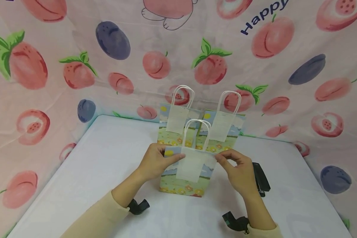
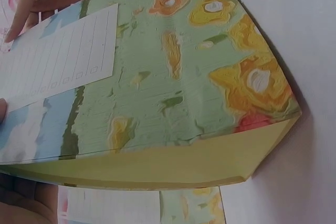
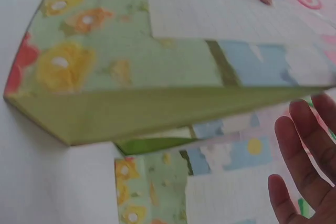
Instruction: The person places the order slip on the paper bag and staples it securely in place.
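Observation:
A small paper gift bag [image 1: 179, 185] with twisted white handles [image 1: 196, 122] stands upright in the middle of the table in the head view. Flowers and sky are printed on it. A white lined paper [image 2: 63, 61] lies over its upper front. My left hand [image 1: 157, 162] pinches the bag's upper left, thumb in front over the paper's edge and fingers behind. At the upper right corner, the thumb and index finger of my right hand [image 1: 238, 170] pinch the rim. The right wrist view shows that hand's other fingers [image 3: 307, 150] spread beside the bag's yellow-green side.
Two matching bags, a left one [image 1: 163, 132] and a right one [image 1: 233, 132], stand behind, each with a white paper in front. A black stapler [image 1: 260, 178] lies on the white table [image 1: 86, 172], just right of my right hand. A fruit-printed cloth [image 1: 172, 39] hangs behind.

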Demonstrator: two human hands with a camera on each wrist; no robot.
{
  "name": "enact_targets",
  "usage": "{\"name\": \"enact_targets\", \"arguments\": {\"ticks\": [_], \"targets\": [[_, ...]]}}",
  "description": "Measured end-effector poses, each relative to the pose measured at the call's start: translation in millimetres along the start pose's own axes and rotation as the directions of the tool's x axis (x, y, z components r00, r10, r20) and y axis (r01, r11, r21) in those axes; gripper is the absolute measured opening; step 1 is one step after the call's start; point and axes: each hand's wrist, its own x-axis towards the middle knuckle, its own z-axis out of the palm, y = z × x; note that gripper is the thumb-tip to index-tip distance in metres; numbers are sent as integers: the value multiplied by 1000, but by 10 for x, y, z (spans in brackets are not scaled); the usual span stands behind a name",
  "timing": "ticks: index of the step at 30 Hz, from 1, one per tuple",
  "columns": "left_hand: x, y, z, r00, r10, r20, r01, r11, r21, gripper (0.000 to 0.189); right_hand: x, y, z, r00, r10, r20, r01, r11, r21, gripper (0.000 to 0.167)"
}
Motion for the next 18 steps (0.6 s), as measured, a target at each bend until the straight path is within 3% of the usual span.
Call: {"name": "enact_targets", "arguments": {"ticks": [4, 8, 11, 18], "targets": [[4, -5, -18, 1000, 11, -9, -11, 1000, 13, 23, 62, 71, -173, 1000, 22, -21, -22, 1000, -17, 11], [5, -7, -35, 1000, 14, -4, -14, 1000, 4, 25, 121, 181, -368, 994, 89, -68, -98, 982, -159, 19], [8, -20, -43, 1000, 9, 3, -9, 1000, -5, 26, 155, 285, -537, 984, 155, -91, -175, 942, -286, 29], [10, -24, -55, 1000, 3, 7, -3, 1000, -6, 25, 190, 623, -921, 967, 249, -61, -248, 847, -471, 48]]}}
